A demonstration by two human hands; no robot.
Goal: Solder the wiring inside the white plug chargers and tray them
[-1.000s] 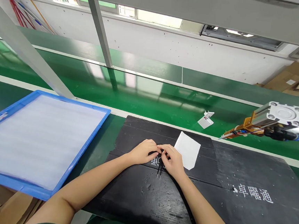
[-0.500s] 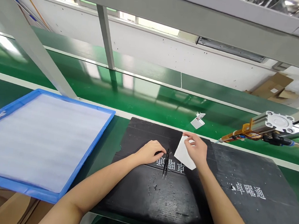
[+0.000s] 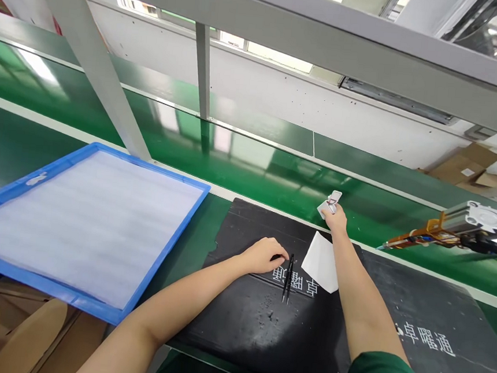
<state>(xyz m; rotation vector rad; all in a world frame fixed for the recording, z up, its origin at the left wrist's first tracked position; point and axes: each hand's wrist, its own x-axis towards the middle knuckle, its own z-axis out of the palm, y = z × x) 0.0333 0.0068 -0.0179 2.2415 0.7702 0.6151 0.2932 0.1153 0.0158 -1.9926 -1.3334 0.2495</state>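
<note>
On the black mat, my left hand rests loosely curled, with a gap between thumb and fingers and nothing in it. Just right of its fingertips lies a pair of black tweezers. My right hand reaches past the mat's far edge and closes on a small white hinged piece, whose flap stands up on the green belt. The hand hides part of this piece. A white sheet lies on the mat, partly behind my right forearm.
At the left is a blue-framed tray with a white lining. Cardboard pieces sit below it. To the right, a metal cylinder fixture with an orange nozzle hangs over the second black mat. The green belt runs behind.
My right hand has left the white sheet and moved forward to the white hinged piece on the belt. My left hand stays by the tweezers. The view has shifted slightly.
</note>
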